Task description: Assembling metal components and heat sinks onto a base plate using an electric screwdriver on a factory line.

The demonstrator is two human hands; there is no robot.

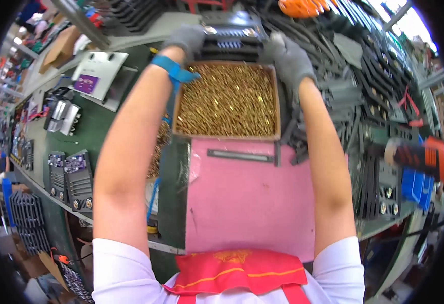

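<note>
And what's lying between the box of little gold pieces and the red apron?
In the head view, a pink mat, with a slim dark grey part lying on it, close to the box.

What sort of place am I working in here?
Probably an assembly workshop: there's a box of small brass-coloured pieces, likely screws, plus piled grey parts and a green workbench.

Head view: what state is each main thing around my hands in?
Left hand: gloved, grip unclear.
Right hand: gloved, grip unclear.
Dark slotted panel: between the hands.
Brown box: open, filled.
Small gold pieces: heaped loose inside.
Pink mat: spread flat, marked.
Grey L-shaped piece: lying on the mat.
Blue wrist strap: worn.
</note>
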